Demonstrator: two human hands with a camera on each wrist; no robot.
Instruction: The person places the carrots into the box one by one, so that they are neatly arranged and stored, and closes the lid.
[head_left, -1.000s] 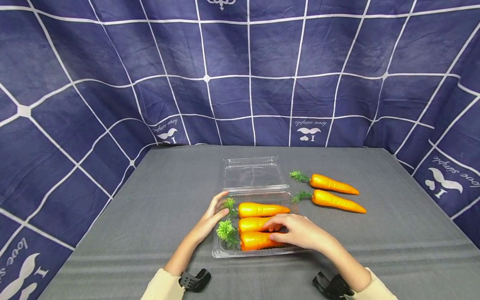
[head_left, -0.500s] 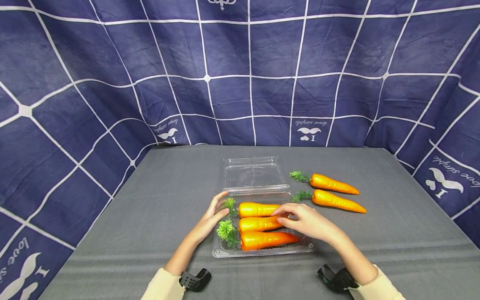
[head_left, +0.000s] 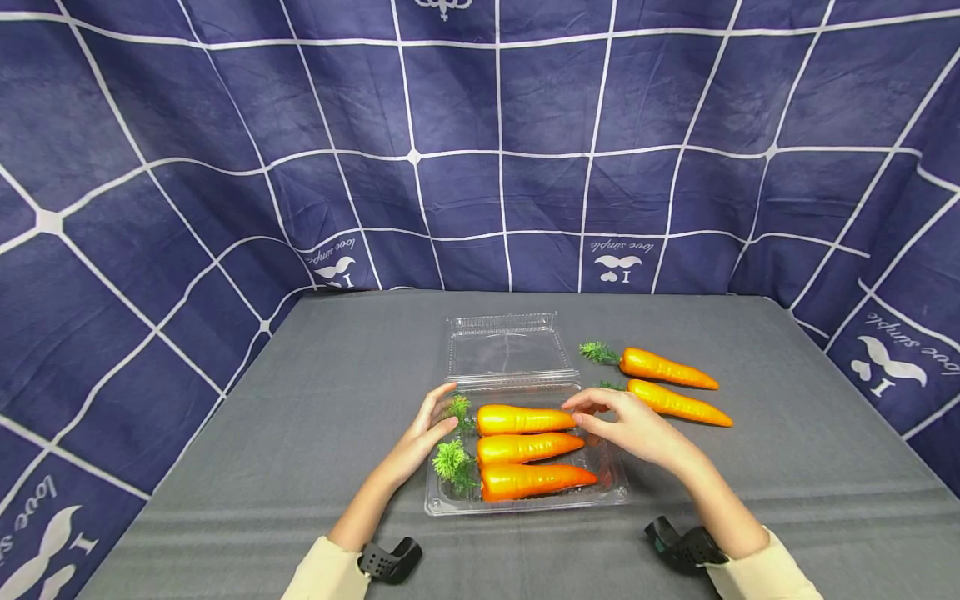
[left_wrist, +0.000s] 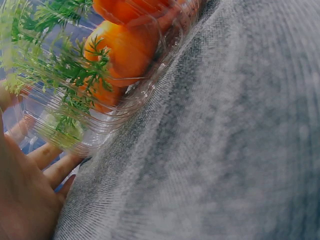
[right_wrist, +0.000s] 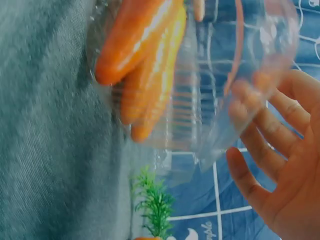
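Note:
A clear plastic clamshell box [head_left: 611,493] lies with its lid folded back. Three orange toy carrots lie in it side by side: a front carrot [head_left: 536,481], a middle carrot [head_left: 528,447] and a far carrot [head_left: 521,419], their green tops toward the left. My left hand [head_left: 415,437] rests at the box's left side, thumb near the rim; in the left wrist view its fingers [left_wrist: 60,170] extend along the clear wall. My right hand [head_left: 637,425] hovers by the far carrot's tip at the right side, fingers loosely bent; in the right wrist view nothing shows in its grasp.
Two more carrots lie right of the box, a farther carrot [head_left: 667,368] and a nearer carrot [head_left: 678,403], the latter's top partly behind my right hand. The transparent lid [head_left: 506,354] lies flat behind the box. A blue checked curtain [head_left: 502,192] rises behind the grey tabletop [head_left: 352,358].
My right hand has moved off the front and middle carrots, away and to the right, to the far carrot's tip. The carrot tips are uncovered. My left hand stays in place.

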